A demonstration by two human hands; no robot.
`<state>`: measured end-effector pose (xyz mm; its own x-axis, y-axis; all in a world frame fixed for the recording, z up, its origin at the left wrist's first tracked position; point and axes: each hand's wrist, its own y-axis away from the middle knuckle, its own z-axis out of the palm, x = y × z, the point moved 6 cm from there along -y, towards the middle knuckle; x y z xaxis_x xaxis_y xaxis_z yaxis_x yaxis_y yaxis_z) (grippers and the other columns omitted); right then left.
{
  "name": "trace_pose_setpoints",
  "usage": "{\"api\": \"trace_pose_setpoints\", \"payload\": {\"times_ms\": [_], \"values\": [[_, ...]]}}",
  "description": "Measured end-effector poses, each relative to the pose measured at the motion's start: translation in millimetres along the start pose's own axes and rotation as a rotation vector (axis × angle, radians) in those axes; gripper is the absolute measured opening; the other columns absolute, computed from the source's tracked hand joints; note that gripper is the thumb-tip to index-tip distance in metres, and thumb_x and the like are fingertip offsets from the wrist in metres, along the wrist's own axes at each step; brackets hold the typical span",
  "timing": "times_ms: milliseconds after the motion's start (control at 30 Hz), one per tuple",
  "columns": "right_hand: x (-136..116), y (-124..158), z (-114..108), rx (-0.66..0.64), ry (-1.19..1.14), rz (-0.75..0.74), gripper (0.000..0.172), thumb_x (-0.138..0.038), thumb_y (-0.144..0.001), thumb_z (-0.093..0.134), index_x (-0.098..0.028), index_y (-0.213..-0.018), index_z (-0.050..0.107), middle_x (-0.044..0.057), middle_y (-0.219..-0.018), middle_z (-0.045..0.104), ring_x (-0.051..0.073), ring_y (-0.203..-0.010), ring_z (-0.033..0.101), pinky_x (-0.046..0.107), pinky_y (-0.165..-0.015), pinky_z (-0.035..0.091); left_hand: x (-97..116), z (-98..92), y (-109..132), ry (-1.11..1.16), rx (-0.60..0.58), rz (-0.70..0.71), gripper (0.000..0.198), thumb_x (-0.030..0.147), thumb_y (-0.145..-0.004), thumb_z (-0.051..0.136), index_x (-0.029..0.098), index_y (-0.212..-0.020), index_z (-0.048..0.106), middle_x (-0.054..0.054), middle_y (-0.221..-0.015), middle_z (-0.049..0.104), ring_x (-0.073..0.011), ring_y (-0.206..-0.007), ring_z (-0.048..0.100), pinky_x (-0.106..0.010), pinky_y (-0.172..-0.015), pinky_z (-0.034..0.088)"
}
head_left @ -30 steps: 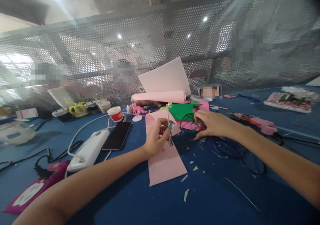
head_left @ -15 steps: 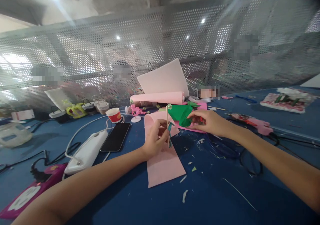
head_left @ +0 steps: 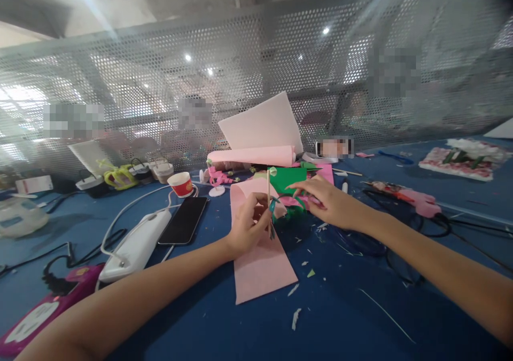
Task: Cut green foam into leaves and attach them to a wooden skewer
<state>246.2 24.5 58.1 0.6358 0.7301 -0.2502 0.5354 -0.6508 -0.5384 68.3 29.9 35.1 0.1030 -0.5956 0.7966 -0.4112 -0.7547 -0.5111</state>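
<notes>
My left hand (head_left: 250, 223) is closed around a thin wooden stick (head_left: 268, 182) held upright, with a pale green bit (head_left: 273, 171) by its top. A small teal piece (head_left: 274, 205), too small to name, shows at the same fingers. Beneath this hand lies a strip of pale pink paper (head_left: 262, 275), partly curled at its far end. To the right, my right hand (head_left: 331, 199) hovers with fingers apart over green paper (head_left: 288, 178) and bright pink paper (head_left: 326, 174). A blurred, curled green part is below its fingertips.
Left of my hands are a phone (head_left: 183, 221), a white power strip (head_left: 138, 246) and a red-and-white paper cup (head_left: 181, 185). A pink glue gun (head_left: 420, 201) with cords lies right. Pink paper rolls (head_left: 252, 156) stand behind. Paper scraps litter the blue table (head_left: 340, 318).
My right hand has let go of the green paper's edge, and its fingers have spread. The curled green part has dropped lower. My left hand keeps its hold on the stick.
</notes>
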Motion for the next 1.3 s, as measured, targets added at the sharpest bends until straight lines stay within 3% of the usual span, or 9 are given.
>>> {"api": "trace_pose_setpoints", "payload": {"times_ms": [100, 200, 367, 667, 800, 900, 1033, 1133, 1300], "values": [[10.5, 1.8, -1.6, 0.062, -0.082, 0.122, 0.033, -0.014, -0.081, 0.048, -0.02, -0.113, 0.05, 0.009, -0.098, 0.061, 0.024, -0.093, 0.052, 0.041, -0.081, 0.045, -0.5, 0.4, -0.2, 0.023, -0.009, -0.008, 0.022, 0.037, -0.09, 0.051, 0.018, -0.098, 0.045, 0.003, -0.07, 0.052, -0.0063, -0.049, 0.054, -0.018, -0.043, 0.047], [12.6, 1.9, -2.7, 0.051, -0.076, 0.135, 0.014, -0.027, -0.082, 0.055, -0.02, -0.093, 0.054, 0.008, -0.087, 0.058, 0.023, -0.086, 0.052, 0.039, -0.078, 0.044, -0.7, 0.7, -0.3, 0.026, -0.013, -0.016, 0.021, 0.037, -0.09, 0.051, 0.018, -0.098, 0.045, 0.003, -0.071, 0.051, -0.0064, -0.048, 0.055, -0.018, -0.043, 0.047], [6.7, 1.4, 13.2, -0.164, -0.007, 0.064, 0.03, -0.048, -0.075, 0.068, -0.02, -0.08, 0.057, 0.007, -0.087, 0.054, 0.025, -0.089, 0.048, 0.04, -0.079, 0.043, -1.2, -0.3, 1.2, -0.004, 0.004, -0.027, 0.019, 0.034, -0.089, 0.051, 0.018, -0.098, 0.046, 0.002, -0.074, 0.052, -0.0066, -0.051, 0.056, -0.018, -0.044, 0.049], [13.0, 4.2, 26.5, -0.086, 0.027, 0.065, 0.023, -0.033, -0.078, 0.067, -0.021, -0.094, 0.055, 0.008, -0.096, 0.053, 0.026, -0.097, 0.049, 0.041, -0.083, 0.045, -8.0, -2.3, 5.0, -0.02, 0.006, -0.086, 0.019, 0.035, -0.089, 0.052, 0.02, -0.101, 0.046, 0.003, -0.072, 0.053, -0.0071, -0.051, 0.056, -0.016, -0.041, 0.05], [11.3, 4.8, 30.0, -0.101, 0.051, 0.031, 0.01, -0.023, -0.081, 0.063, -0.022, -0.09, 0.059, 0.007, -0.09, 0.054, 0.025, -0.092, 0.05, 0.04, -0.081, 0.046, -7.1, -1.8, 5.6, -0.021, -0.003, -0.135, 0.022, 0.037, -0.089, 0.05, 0.021, -0.104, 0.046, 0.002, -0.073, 0.054, -0.0084, -0.049, 0.057, -0.014, -0.032, 0.043], [11.4, 4.2, 27.1, -0.048, 0.011, 0.034, 0.004, -0.018, -0.083, 0.059, -0.022, -0.085, 0.06, 0.007, -0.089, 0.053, 0.024, -0.091, 0.051, 0.041, -0.082, 0.045, -6.3, -1.3, 4.2, -0.021, 0.001, -0.135, 0.02, 0.036, -0.089, 0.05, 0.021, -0.102, 0.046, 0.003, -0.07, 0.054, -0.0076, -0.048, 0.056, -0.014, -0.034, 0.044], [17.8, 0.5, 12.1, 0.146, -0.168, 0.123, 0.015, -0.035, -0.085, 0.059, -0.021, -0.08, 0.061, 0.006, -0.091, 0.05, 0.022, -0.086, 0.053, 0.041, -0.081, 0.045, -7.1, -3.9, -1.0, 0.023, 0.066, -0.125, 0.02, 0.036, -0.088, 0.052, 0.019, -0.096, 0.045, 0.005, -0.069, 0.051, -0.0052, -0.044, 0.054, -0.016, -0.039, 0.047], [32.5, -0.7, 2.8, 0.306, -0.474, 0.313, 0.03, -0.05, -0.077, 0.064, -0.021, -0.079, 0.058, 0.003, -0.084, 0.053, 0.017, -0.071, 0.053, 0.036, -0.067, 0.047, -14.1, -7.0, -5.5, 0.081, 0.126, -0.188, 0.025, 0.04, -0.086, 0.055, 0.02, -0.096, 0.044, 0.006, -0.071, 0.049, -0.0052, -0.041, 0.053, -0.019, -0.037, 0.047], [48.6, 1.5, 1.4, 0.437, -1.014, 0.536, 0.036, -0.053, -0.068, 0.072, -0.021, -0.078, 0.057, 0.001, -0.078, 0.061, 0.015, -0.067, 0.058, 0.032, -0.061, 0.05, -32.0, -10.7, -8.7, 0.011, 0.174, -0.382, 0.034, 0.029, -0.085, 0.055, 0.02, -0.116, 0.042, 0.005, -0.075, 0.051, -0.0074, -0.043, 0.056, -0.018, -0.034, 0.043]]}}
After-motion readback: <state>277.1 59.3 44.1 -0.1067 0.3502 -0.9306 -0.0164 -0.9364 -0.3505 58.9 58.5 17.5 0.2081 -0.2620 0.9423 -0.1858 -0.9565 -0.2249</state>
